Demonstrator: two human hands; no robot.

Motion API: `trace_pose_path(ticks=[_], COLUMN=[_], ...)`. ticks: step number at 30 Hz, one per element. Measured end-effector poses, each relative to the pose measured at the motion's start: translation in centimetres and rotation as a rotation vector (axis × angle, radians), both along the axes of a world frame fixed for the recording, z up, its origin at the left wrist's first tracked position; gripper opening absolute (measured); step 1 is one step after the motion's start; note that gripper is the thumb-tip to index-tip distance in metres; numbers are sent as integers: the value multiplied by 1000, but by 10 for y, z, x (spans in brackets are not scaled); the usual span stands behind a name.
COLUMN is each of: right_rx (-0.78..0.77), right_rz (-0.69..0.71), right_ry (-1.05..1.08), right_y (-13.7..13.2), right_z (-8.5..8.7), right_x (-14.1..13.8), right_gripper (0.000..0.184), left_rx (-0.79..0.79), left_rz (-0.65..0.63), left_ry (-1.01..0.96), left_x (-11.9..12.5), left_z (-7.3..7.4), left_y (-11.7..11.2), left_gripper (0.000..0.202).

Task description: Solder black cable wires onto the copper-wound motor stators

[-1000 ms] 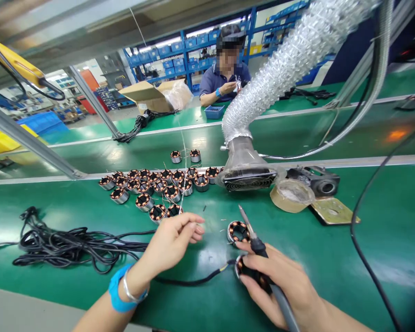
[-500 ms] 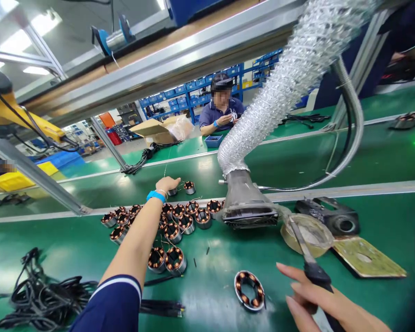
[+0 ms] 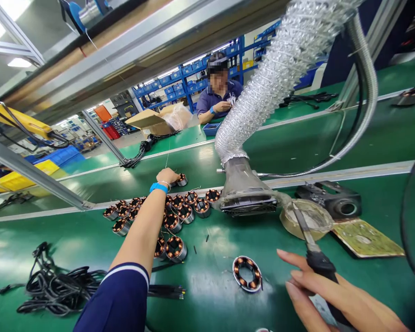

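Observation:
My left hand (image 3: 168, 175) reaches out to the far green strip. Its curled fingers are at a copper-wound motor stator (image 3: 182, 180), with the fingertips hidden. Below the wrist, several more stators (image 3: 186, 213) stand in a group, partly covered by my forearm. My right hand (image 3: 318, 295) holds the black handle of a soldering iron (image 3: 318, 260) at lower right, index finger and others stretched forward. The iron's metal shaft reaches over a round, stained dish (image 3: 292, 226). A single stator (image 3: 247, 274) lies on the green bench left of my right hand.
A fume extractor hood (image 3: 244, 189) with a silver hose (image 3: 263, 87) hangs over the middle. Black cables (image 3: 55, 288) lie at left. A dark stand (image 3: 342, 200) and yellowish sponge (image 3: 368, 237) are at right. A co-worker (image 3: 219, 92) sits opposite.
The view has shifted slightly. My left hand is now left of the one visible far stator; before, two showed there. My right hand keeps the soldering iron in nearly the same place.

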State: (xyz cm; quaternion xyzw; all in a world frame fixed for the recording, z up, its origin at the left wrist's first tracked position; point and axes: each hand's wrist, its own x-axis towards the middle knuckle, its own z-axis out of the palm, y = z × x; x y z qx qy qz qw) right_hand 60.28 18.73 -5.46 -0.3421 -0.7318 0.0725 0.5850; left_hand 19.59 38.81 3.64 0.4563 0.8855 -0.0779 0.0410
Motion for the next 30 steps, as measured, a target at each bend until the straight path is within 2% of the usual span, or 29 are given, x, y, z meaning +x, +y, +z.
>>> trace_pose_path(ticks=[4, 7, 9, 11, 14, 16, 19, 22, 24, 26, 27, 30], right_rx=[60, 86, 74, 65, 40, 30, 55, 54, 46, 37, 32, 22], right_rz=[10, -7, -7, -9, 25, 71, 175, 310, 403, 485, 517, 607], right_ry=[-78, -102, -113, -103, -54, -15, -19, -126, -206, -255, -266, -284], right_y=[1, 0, 0, 1, 5, 6, 5, 5, 7, 10, 12, 16], right_z=[14, 20, 22, 21, 12, 4, -7, -13, -16, -21, -24, -32], right_x=[3, 5, 5, 4, 0, -4, -10, -14, -17, -20, -22, -24], right_gripper=[40, 24, 20, 18, 20, 24, 27, 30, 32, 31, 30, 27], left_rx=[12, 34, 28, 0, -39, -51, -62, -60, -35, 56, 123, 245], left_rz=[-140, -368, -535, -750, -1192, -1317, -1333, -1321, -1275, -1157, -1075, -838], left_ry=[114, 156, 138, 108, 128, 154, 181, 178, 175, 146, 94, -219], left_x=[14, 32, 50, 71, 101, 113, 115, 104, 100, 105, 112, 141], left_z=[30, 51, 57, 55, 40, 27, 11, 8, 10, 11, 10, 0], left_y=[-35, -82, -117, -149, -177, -181, -177, -175, -184, -200, -210, -237], left_gripper=[42, 41, 37, 29, 22, 21, 17, 7, 21, 39, 42, 31])
